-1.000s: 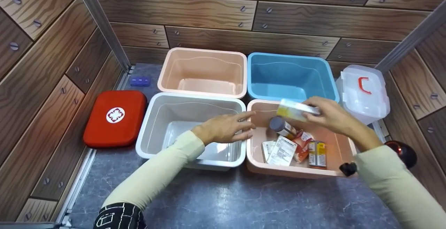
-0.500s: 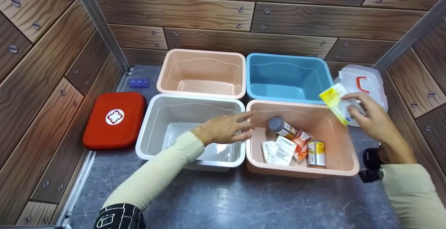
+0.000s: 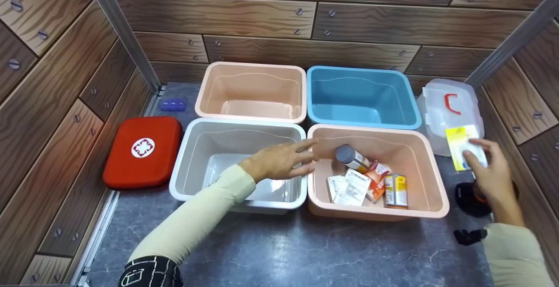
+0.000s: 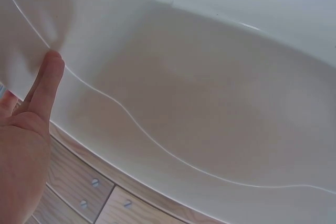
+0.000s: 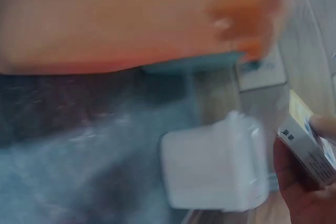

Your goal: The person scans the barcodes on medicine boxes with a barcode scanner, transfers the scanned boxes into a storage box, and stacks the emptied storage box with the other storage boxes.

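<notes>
1. Nearest, at the bottom edge: the left sleeve (image 3: 192, 221), its dark patterned band cut off, and the right sleeve (image 3: 515, 252), also cut off, over the blue-grey desk (image 3: 305, 252).
2. Black piece (image 3: 469, 236) by the right cuff; shape hard to make out.
3. Left hand (image 3: 281, 162): fingers extended and slightly spread, holding nothing, reaching across the grey bin's (image 3: 238, 200) right rim. Contact pressure cannot be told. The hand hides part of this bin's interior.
4. Peach bin (image 3: 419, 213), just right of the grey one: white carton (image 3: 351, 188) overlapping a second carton (image 3: 334, 184); orange-red packet (image 3: 376, 178) partly covered; yellow-orange container (image 3: 396, 191); tilted grey-capped bottle (image 3: 349, 157), its lower end obscured.
5. Right hand (image 3: 493, 171): thumb and fingers pinch the yellow-and-white box (image 3: 457, 149), raised right of the peach bin; print illegible from the head. Right wrist view blurred, hand cut off there.
6. Dark rounded object (image 3: 471, 199), partly behind the right wrist; identity unclear.
7. Red case (image 3: 126, 156), left. Translucent container (image 3: 452, 90), red handle, lower front masked by the box.
8. Farthest: blue bin (image 3: 362, 125), second peach bin (image 3: 253, 118), small purple case (image 3: 173, 105), wood-patterned wall (image 3: 244, 16).
</notes>
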A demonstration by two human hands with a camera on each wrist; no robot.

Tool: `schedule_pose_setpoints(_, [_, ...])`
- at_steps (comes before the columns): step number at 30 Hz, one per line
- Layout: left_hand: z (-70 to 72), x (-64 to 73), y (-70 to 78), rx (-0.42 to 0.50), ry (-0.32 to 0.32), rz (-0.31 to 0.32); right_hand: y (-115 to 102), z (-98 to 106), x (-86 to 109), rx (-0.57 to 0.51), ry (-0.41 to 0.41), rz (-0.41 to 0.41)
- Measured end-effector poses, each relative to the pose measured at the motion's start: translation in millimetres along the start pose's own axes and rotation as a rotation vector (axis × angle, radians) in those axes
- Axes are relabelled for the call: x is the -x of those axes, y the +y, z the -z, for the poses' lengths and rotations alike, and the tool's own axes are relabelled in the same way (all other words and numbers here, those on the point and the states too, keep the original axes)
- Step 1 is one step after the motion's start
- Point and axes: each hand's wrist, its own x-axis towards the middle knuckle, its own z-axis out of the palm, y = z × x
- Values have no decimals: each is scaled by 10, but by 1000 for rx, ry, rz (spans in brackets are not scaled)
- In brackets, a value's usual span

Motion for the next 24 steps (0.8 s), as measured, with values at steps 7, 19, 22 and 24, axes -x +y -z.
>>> schedule_pose_setpoints(7, [-6,2,2,-3,10,-7,293,-123,237,-136,82,-317])
schedule_pose_setpoints(19, [-6,-3,1,-15,9,-9,407,-294,481,-580,187,-715])
schedule_pose_setpoints(22, [-8,0,-3,-9,4,-5,439,-340,522,-575,176,-739])
schedule_pose_setpoints(24, [-7,4,-1,-6,1,1,464,-367,545,-576,171,-745])
